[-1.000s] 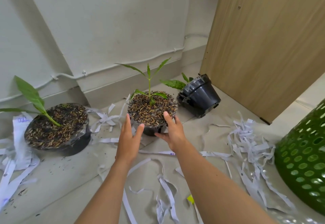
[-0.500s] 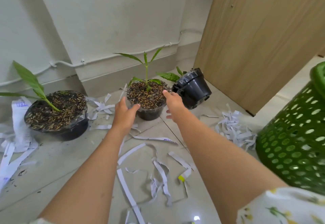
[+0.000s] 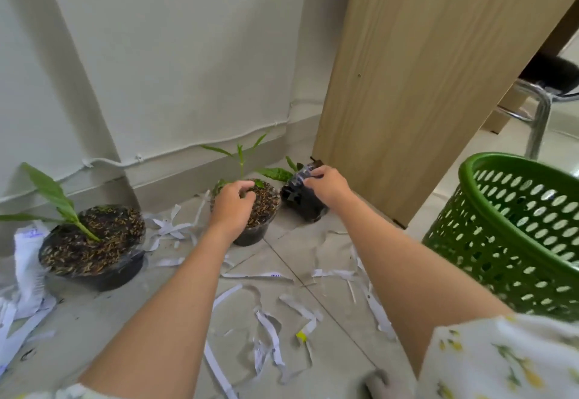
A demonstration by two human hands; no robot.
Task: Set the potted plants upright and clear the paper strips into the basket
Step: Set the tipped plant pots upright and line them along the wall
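Toward the middle of the head view, we had our right hand [image 3: 326, 187] closed over the upper side of the tipped pot [image 3: 302, 199], a black pot lying on its side against the foot of the wooden panel [image 3: 438, 85], its leaves pointing left. Our left hand [image 3: 233, 207] rested on the rim of the middle pot [image 3: 260, 216], fingers curled loosely over the soil; whether it gripped the rim or only steadied it we could not tell.

We judged the job less than half done. The middle pot stood upright, and so did the large pot [image 3: 94, 248] at the left edge. The tipped pot was the only one not yet righted, and we read that as the step in hand. None of the paper looked cleared: paper strips [image 3: 272, 332] lay scattered over the floor tiles [image 3: 94, 336] across the lower centre, more were heaped at the far left and around the large pot, and a few lay under our right forearm.

At the right edge, the green basket [image 3: 513, 235] was cut off by the frame, and we could not see whether anything lay inside it. Our right hand hid much of the tipped pot's rim, so we could not tell whether soil had spilled. A blurred pale shape at the bottom edge we could not identify.
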